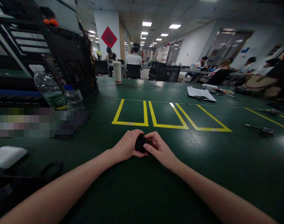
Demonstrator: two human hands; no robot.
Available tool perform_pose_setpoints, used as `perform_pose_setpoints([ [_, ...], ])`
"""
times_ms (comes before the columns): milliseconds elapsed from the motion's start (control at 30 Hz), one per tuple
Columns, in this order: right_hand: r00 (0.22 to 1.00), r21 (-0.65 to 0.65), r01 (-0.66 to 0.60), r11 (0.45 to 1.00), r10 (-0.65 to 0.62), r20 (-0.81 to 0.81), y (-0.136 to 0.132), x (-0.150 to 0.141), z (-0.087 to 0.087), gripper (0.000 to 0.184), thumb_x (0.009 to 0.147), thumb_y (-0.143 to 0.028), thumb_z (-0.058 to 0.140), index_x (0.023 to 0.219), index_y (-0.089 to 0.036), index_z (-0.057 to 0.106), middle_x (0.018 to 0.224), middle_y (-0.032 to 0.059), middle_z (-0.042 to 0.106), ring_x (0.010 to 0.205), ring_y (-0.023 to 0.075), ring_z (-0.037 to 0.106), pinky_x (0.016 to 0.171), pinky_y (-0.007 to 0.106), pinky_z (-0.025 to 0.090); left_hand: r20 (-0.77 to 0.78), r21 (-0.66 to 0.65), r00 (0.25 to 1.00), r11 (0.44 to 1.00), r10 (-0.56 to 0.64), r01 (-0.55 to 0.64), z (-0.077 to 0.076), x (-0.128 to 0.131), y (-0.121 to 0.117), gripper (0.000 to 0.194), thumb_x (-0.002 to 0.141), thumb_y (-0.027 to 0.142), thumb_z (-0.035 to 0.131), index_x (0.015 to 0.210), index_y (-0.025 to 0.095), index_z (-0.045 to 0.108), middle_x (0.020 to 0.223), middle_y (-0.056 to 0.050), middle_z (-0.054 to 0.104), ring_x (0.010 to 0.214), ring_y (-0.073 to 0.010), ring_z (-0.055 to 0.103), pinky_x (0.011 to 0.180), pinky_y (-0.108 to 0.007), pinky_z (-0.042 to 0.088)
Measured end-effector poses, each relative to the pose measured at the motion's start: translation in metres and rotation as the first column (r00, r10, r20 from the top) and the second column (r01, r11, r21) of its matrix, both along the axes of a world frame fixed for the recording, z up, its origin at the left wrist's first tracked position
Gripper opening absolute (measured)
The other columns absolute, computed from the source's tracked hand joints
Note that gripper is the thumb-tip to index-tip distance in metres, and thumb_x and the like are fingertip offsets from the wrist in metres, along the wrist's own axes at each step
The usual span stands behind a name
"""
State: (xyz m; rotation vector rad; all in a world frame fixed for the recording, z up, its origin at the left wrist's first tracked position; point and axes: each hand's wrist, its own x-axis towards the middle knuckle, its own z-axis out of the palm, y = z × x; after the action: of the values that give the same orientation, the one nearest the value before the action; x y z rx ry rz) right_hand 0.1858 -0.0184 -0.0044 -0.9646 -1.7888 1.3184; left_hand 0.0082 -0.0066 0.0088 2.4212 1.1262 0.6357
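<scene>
The left grip [126,144] held a small black object [139,143] over the worktop [144,186]; the right grip [160,150] touched it, whether pinching I could not tell. A steady left hold and light right fingertips suited it.

Route ahead over table, obstacles both sides.
Room to pass low above green tabletop [142,193] and flat yellow tape outlines [171,126]; left: large bottle [50,88], small bottle [74,99], tall black case [74,68]; far: cup [117,73]; right: clipboard [200,93], dark tool [267,131].
</scene>
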Motion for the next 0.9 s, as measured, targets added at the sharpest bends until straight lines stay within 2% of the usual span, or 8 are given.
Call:
perform_pose_setpoints([
  [133, 0.998, -0.002, 0.001, 1.0, -0.001, 0.066, -0.0004, 0.001, 0.002, 0.028, 0.081, -0.028, 0.049, 0.108, -0.022, 0.043, 0.106, 0.0043, 0.05, 0.098, 0.0187, 0.051, 0.084, 0.038, 0.044, 0.006, 0.007, 1.0, 1.0, -0.011, 0.011, -0.0006, -0.0009, -0.0002, 0.053, 0.066, 0.036, 0.067, 0.107, 0.018, 0.039, 0.102, -0.007, 0.051, 0.089, -0.0218, 0.051, 0.074, -0.035, 0.043],
  [267, 0.999, 0.051, -0.047, 0.998, 0.045, 0.022, -0.002, 0.0022, 0.0024, 0.025, 0.079, -0.024, 0.052, 0.103, -0.023, 0.045, 0.104, 0.0032, 0.05, 0.097, 0.0182, 0.051, 0.083, 0.037, 0.045, -0.012, 0.014, 1.0, 1.0, -0.013, 0.013, 0.0007, -0.0004, -0.0003, 0.051, 0.066, 0.033, 0.067, 0.106, 0.017, 0.04, 0.1, -0.007, 0.052, 0.086, -0.0218, 0.052, 0.073, -0.036, 0.043],
  [400, 1.0, 0.124, -0.018, 0.992, 0.016, 0.013, -0.0025, 0.0016, 0.0, 0.021, 0.079, -0.022, 0.052, 0.1, -0.024, 0.046, 0.103, 0.0024, 0.047, 0.096, 0.0173, 0.05, 0.083, 0.035, 0.045, -0.022, 0.018, 1.0, 1.0, -0.01, 0.01, 0.0018, 0.0008, -0.0001, 0.052, 0.065, 0.033, 0.067, 0.105, 0.014, 0.04, 0.099, -0.008, 0.052, 0.085, -0.0217, 0.051, 0.073, -0.035, 0.043],
  [500, 1.0, 0.094, 0.007, 0.996, -0.01, 0.026, -0.0013, 0.0003, -0.0018, 0.019, 0.081, -0.023, 0.049, 0.1, -0.023, 0.046, 0.102, 0.0024, 0.049, 0.097, 0.0176, 0.051, 0.081, 0.035, 0.046, -0.019, 0.024, 1.0, 1.0, -0.011, 0.012, 0.0013, 0.0012, 0.0005, 0.053, 0.065, 0.035, 0.067, 0.105, 0.015, 0.04, 0.099, -0.008, 0.052, 0.085, -0.0217, 0.051, 0.073, -0.035, 0.044],
  [667, 0.997, 0.043, 0.016, 0.999, -0.02, 0.077, 0.0006, -0.0003, -0.0022, 0.028, 0.082, -0.025, 0.048, 0.108, -0.021, 0.042, 0.106, 0.0051, 0.049, 0.095, 0.0186, 0.052, 0.081, 0.037, 0.046, -0.02, 0.021, 1.0, 1.0, -0.006, 0.007, 0.0001, 0.0012, 0.0014, 0.055, 0.063, 0.037, 0.068, 0.105, 0.017, 0.039, 0.099, -0.007, 0.052, 0.086, -0.0226, 0.052, 0.073, -0.036, 0.043],
  [800, 0.999, 0.077, -0.035, 0.996, 0.033, 0.033, -0.0009, 0.0008, -0.0006, 0.025, 0.08, -0.021, 0.051, 0.103, -0.022, 0.044, 0.102, 0.0031, 0.05, 0.096, 0.0175, 0.052, 0.082, 0.036, 0.046, -0.025, 0.021, 1.0, 1.0, 0.001, -0.001, 0.0004, 0.0012, 0.0004, 0.053, 0.064, 0.034, 0.067, 0.106, 0.015, 0.04, 0.099, -0.008, 0.052, 0.086, -0.0227, 0.052, 0.071, -0.035, 0.044],
  [900, 1.0, 0.139, -0.025, 0.99, 0.023, 0.017, -0.0027, 0.0013, 0.0003, 0.023, 0.078, -0.02, 0.052, 0.1, -0.023, 0.046, 0.104, 0.0027, 0.048, 0.096, 0.0173, 0.051, 0.082, 0.035, 0.047, -0.026, 0.021, 1.0, 1.0, -0.002, 0.002, 0.0008, 0.001, -0.0003, 0.053, 0.065, 0.033, 0.067, 0.106, 0.015, 0.039, 0.099, -0.008, 0.052, 0.086, -0.0223, 0.052, 0.071, -0.034, 0.044],
])
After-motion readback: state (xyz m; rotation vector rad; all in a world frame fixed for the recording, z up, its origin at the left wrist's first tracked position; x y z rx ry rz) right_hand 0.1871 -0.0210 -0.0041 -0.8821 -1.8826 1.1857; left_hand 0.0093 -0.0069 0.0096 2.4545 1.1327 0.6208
